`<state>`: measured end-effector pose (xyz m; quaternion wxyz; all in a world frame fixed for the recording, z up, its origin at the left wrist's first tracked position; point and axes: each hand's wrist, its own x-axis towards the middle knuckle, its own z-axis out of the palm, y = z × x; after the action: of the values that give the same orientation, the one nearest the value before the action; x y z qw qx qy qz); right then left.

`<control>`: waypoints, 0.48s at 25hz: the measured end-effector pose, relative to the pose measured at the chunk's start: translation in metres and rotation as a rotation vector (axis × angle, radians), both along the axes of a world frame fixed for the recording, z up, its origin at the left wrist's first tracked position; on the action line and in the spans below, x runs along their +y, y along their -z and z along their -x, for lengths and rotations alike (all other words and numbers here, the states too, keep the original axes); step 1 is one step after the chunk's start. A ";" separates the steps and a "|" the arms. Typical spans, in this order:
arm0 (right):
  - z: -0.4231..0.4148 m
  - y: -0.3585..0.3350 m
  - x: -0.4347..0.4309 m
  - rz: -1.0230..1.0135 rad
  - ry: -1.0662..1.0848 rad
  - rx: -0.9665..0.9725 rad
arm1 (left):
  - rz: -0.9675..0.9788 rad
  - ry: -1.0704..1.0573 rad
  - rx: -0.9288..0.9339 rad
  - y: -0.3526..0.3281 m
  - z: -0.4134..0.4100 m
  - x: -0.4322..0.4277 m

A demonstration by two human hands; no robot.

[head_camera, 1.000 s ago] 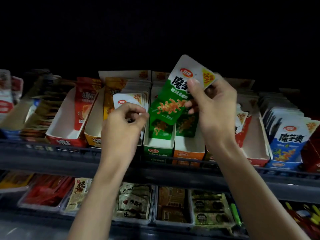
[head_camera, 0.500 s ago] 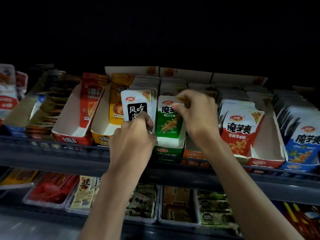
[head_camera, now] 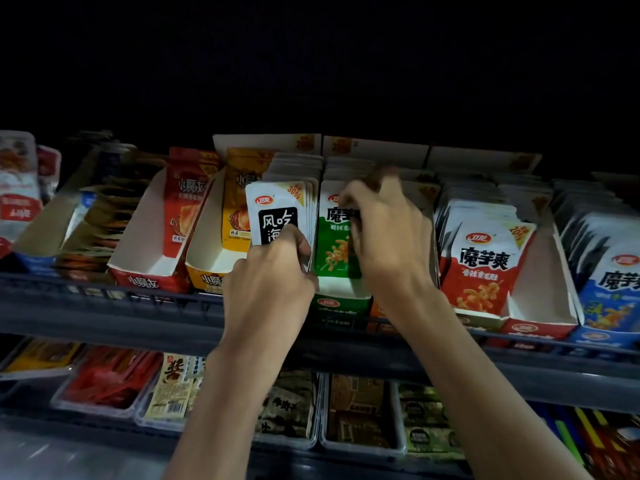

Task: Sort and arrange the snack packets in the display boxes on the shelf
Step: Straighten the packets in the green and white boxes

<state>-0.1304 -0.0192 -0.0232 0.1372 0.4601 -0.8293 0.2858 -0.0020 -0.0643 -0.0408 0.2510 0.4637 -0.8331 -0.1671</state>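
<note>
Your left hand (head_camera: 273, 271) pinching the lower edge of a white-and-black packet (head_camera: 277, 209) on the shelf (head_camera: 104, 306), your right hand (head_camera: 388, 237) at its three o'clock, blurred fingers (head_camera: 363, 202) curled over the top of the green packet (head_camera: 334, 251), upright in the green display box (head_camera: 339, 301).

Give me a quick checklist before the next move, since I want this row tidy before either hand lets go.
1. The green packet sits inside the green box: ok.
2. The green packet is upright with its front facing out: ok.
3. The right hand has a firm grip on the green packet's top: cannot tell, its fingers are blurred.
4. The left hand pinches the black-and-white packets at their lower edge: ok.
5. The red packet stands upright in its own box: ok.
</note>
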 end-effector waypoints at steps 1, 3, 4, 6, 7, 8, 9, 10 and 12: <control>-0.001 0.000 0.000 -0.062 -0.008 0.011 | 0.004 0.001 0.002 0.000 0.000 0.000; -0.001 0.003 -0.001 -0.181 0.018 0.110 | 0.013 0.001 0.005 0.000 -0.001 0.002; -0.001 0.005 -0.002 -0.206 0.032 0.150 | 0.014 0.001 0.007 -0.001 -0.001 0.002; 0.001 0.009 -0.005 -0.213 0.048 0.155 | 0.015 0.002 0.009 -0.001 -0.001 0.003; 0.002 0.010 -0.005 -0.204 0.055 0.121 | 0.017 0.002 0.008 -0.001 -0.001 0.003; 0.002 0.010 -0.006 -0.188 0.056 0.087 | 0.018 0.002 0.006 -0.001 0.000 0.003; 0.003 0.011 -0.006 -0.179 0.050 0.078 | 0.018 0.001 0.004 -0.001 0.000 0.002; 0.002 0.011 -0.005 -0.176 0.039 0.084 | 0.016 0.000 0.003 -0.001 0.001 0.002; 0.002 0.012 -0.004 -0.174 0.022 0.094 | 0.014 -0.003 -0.001 -0.002 0.001 0.003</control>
<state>-0.1328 -0.0237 -0.0350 0.1390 0.4739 -0.8487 0.1892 -0.0034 -0.0616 -0.0391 0.2540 0.4633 -0.8336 -0.1608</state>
